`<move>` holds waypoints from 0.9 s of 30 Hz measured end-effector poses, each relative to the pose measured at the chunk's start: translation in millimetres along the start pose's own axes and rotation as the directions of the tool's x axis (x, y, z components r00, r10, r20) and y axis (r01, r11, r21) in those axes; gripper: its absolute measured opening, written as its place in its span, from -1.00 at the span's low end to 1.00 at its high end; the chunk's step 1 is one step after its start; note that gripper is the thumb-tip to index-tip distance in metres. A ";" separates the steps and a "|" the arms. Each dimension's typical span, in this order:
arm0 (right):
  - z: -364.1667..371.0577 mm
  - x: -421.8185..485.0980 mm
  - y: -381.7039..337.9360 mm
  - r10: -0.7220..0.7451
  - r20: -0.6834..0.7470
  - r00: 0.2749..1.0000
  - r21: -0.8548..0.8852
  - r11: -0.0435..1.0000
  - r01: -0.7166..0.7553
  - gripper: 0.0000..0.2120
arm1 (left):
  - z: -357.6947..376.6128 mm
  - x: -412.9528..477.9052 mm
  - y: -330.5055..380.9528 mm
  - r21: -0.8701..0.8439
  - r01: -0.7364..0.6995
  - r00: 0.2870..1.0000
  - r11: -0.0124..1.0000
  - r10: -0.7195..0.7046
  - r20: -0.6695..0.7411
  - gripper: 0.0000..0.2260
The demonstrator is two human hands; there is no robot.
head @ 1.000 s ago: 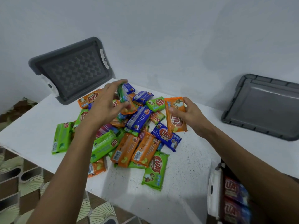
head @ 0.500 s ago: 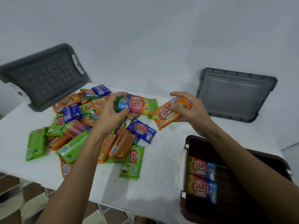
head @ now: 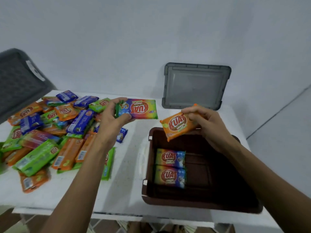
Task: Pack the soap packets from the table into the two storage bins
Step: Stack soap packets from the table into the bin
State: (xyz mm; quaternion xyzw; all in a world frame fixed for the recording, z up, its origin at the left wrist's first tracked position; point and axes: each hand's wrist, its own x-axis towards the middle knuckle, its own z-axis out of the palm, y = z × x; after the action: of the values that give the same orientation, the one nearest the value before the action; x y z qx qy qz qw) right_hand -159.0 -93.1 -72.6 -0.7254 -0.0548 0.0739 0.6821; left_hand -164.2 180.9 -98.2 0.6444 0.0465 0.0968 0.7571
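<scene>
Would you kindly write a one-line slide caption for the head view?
Left hand holds a rainbow packet, right hand an orange packet above the brown bin.

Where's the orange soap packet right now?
The orange soap packet is in the right hand, held above the far rim of the brown storage bin, right of centre.

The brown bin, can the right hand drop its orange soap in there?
Probably yes. The right hand holds the orange packet above the brown bin, which is open; only two packets lie inside.
</scene>
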 end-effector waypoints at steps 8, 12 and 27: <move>-51.3 -48.3 25.5 0.093 -0.068 0.993 -0.224 0.969 -0.106 -0.70 | 38.3 -15.2 -17.5 -0.044 0.047 0.996 0.998 -0.043 0.081 -0.59; -67.5 -59.1 41.7 0.184 -0.048 0.982 -0.315 0.930 -0.190 -0.72 | 50.5 -23.4 -25.4 -0.005 0.074 0.992 0.997 -0.073 0.106 -0.61; -60.3 -55.1 89.1 0.298 -0.103 0.949 -0.846 0.476 -0.242 -0.75 | 59.4 -34.6 -33.9 0.088 0.060 0.988 0.994 -0.071 0.138 -0.61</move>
State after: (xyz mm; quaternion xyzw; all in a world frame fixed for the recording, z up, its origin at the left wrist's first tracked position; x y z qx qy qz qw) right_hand -204.1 -167.8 -156.2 -0.9616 0.0111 0.1650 0.2189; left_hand -183.5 111.2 -123.6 0.6788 0.0181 0.0240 0.7337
